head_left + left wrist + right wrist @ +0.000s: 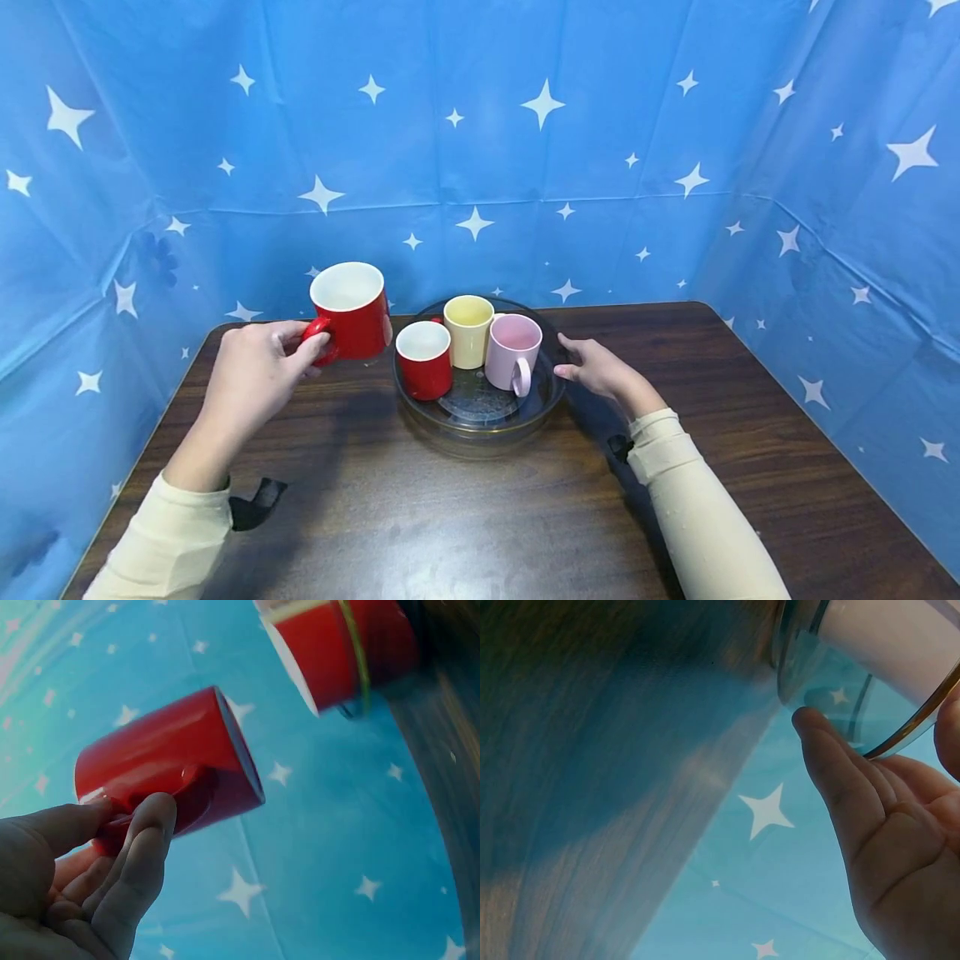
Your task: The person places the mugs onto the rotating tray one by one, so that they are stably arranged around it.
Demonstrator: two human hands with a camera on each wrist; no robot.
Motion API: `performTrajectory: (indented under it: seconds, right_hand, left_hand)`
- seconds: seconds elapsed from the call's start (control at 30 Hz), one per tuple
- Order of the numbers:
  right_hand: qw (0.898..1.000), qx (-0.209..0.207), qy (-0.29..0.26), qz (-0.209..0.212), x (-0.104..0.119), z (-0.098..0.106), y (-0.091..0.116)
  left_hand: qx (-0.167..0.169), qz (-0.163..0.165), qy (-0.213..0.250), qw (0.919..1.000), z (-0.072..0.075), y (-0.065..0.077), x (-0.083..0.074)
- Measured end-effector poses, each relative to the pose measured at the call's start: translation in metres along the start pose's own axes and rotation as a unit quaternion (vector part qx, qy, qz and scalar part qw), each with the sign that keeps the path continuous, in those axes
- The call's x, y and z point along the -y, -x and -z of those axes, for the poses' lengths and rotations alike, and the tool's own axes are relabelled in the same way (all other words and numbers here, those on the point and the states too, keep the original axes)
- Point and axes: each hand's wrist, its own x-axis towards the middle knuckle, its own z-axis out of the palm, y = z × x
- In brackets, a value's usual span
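Observation:
My left hand (pixel 258 362) pinches the handle of a red mug (pixel 360 321) with a white inside. This mug is upright in the air, to the left of a clear glass bowl (pixel 480 429) and above the table. In the left wrist view, thumb and fingers close on the handle of that red mug (pixel 161 754). Inside the bowl stand a second red mug (pixel 425 371), a pale yellow mug (pixel 468 337) and a pink mug (pixel 510 354). At the bowl's right rim is my right hand (pixel 600 371), its thumb over the rim and its fingers along the outside wall.
The bowl rests on a dark wooden table (pixel 465 525), toward its far edge. Blue cloth (pixel 487 150) with white stars hangs behind and on both sides. A black strap (pixel 255 504) hangs at the left wrist.

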Motion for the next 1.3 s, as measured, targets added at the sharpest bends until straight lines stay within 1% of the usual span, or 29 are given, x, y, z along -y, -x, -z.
performTrajectory:
  seconds: [0.07,0.17,0.27,0.37,0.53,0.67,0.83,1.07,1.3]
  right_hand:
    - [1.0,-0.001,0.0,0.003,0.0,0.0,0.0]
    - [1.0,-0.002,0.003,0.008,0.0,0.0,0.0]
    - [1.0,-0.003,0.006,0.01,0.001,0.001,0.0]
    - [1.0,-0.002,0.006,0.01,0.001,0.002,0.0]
    - [1.0,-0.002,0.001,0.008,0.001,0.002,0.0]
    - [1.0,-0.001,-0.001,0.008,0.0,0.001,-0.001]
    - [1.0,0.0,-0.002,0.002,-0.003,-0.001,-0.002]
    - [1.0,-0.002,-0.011,-0.002,-0.004,-0.001,-0.001]
    - [1.0,-0.008,0.001,0.002,-0.002,-0.001,-0.001]
  left_hand:
    - [0.011,-0.009,0.008,0.9999,-0.001,0.001,-0.01]
    - [0.024,-0.025,0.014,0.9993,-0.005,0.001,-0.021]
    - [0.036,-0.038,0.02,0.9984,-0.011,0.001,-0.03]
    - [0.053,-0.045,0.035,0.997,-0.021,0.0,-0.035]
    - [0.083,-0.055,0.056,0.9935,-0.039,-0.001,-0.038]
    - [0.1,-0.061,0.069,0.9907,-0.052,-0.002,-0.04]
    - [0.118,-0.069,0.068,0.9882,-0.066,-0.001,-0.042]
    - [0.123,-0.084,0.07,0.9863,-0.08,-0.002,-0.044]
    - [0.135,-0.092,0.074,0.9838,-0.096,-0.001,-0.042]
